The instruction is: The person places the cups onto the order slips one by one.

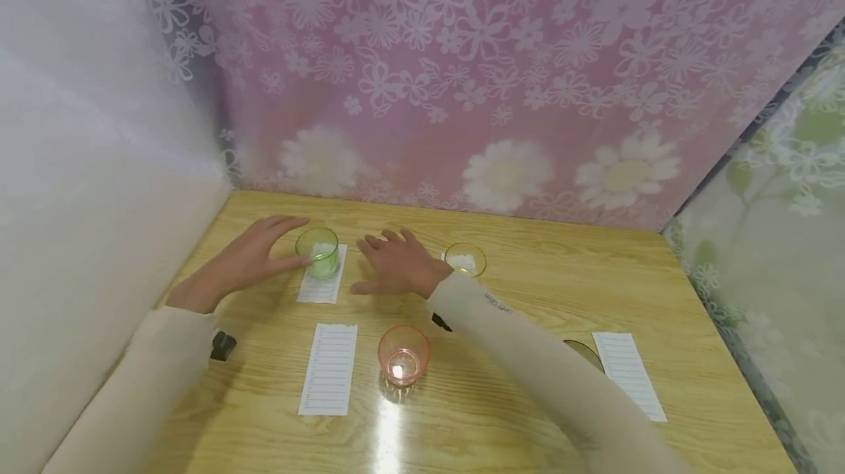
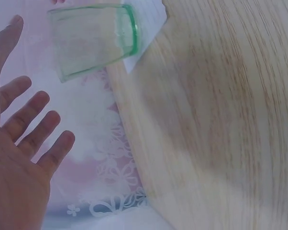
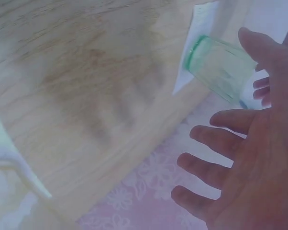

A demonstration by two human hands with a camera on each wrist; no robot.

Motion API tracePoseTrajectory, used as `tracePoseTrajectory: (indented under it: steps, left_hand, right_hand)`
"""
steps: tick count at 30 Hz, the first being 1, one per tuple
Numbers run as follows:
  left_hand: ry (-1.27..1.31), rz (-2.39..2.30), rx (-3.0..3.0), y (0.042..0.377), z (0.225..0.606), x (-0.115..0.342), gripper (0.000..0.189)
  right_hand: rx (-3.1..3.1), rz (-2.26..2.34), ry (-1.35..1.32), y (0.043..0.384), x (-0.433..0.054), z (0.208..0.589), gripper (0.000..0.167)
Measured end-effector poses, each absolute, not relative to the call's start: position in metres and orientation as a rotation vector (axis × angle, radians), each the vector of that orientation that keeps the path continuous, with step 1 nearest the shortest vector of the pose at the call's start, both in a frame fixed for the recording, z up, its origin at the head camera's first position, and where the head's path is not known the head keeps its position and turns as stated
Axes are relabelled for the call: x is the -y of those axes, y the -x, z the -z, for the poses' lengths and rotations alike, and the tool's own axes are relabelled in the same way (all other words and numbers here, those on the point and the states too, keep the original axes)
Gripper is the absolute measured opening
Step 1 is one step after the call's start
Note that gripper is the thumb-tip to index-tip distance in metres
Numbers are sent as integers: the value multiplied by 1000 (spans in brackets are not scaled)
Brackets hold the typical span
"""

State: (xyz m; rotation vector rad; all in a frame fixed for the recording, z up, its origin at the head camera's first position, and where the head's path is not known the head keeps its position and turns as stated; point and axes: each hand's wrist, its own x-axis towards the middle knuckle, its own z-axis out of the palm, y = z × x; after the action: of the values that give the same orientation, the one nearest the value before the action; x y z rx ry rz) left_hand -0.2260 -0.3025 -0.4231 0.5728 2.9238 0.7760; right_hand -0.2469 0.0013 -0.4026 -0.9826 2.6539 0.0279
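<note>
A green clear cup [image 1: 321,265] with white bits in it stands upright on a lined paper slip [image 1: 320,292] at the back left of the table. On its left side my left hand [image 1: 254,257] is spread, thumb and fingers apart, very near the cup. In the left wrist view the left hand [image 2: 24,143] holds nothing, with a gap to the green cup [image 2: 94,40]. My right hand [image 1: 399,265] lies to the cup's right, fingers extended. The right wrist view shows the right hand [image 3: 249,148] empty, beside the green cup [image 3: 220,67].
A yellow cup [image 1: 466,260] with white content stands behind my right wrist. Nearer is a pink cup [image 1: 403,356], right of a lined slip [image 1: 328,370]. A dark-rimmed cup [image 1: 586,354], mostly hidden by my right sleeve, sits beside another slip [image 1: 630,375]. Walls bound the table.
</note>
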Motion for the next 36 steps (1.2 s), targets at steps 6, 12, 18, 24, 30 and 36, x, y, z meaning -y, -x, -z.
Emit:
tracePoseTrajectory:
  steps: [6,12,18,24,30,36]
  left_hand:
    - [-657,-763,-2977,214,416,298,79]
    - [-823,-669,-3060,201,412,286,73]
    - [-902,-652,-3055,189,407,274,73]
    - [-918,-648,-3025,176,405,266,72]
    - [-953,-647,-3003,166,411,261,70]
    - [-894,-678,-2943,155,421,260,66]
  right_hand:
    - [-2680,4,998,238,-20,395,89]
    - [-2694,81,1016,228,-37,386,85]
    - [-2748,65,1073,218,-52,376,82]
    - [-2756,77,1093,208,-67,372,81]
    - [-2788,131,1064,198,-81,369,80]
    - [-2846,204,1127,189,-91,373,77]
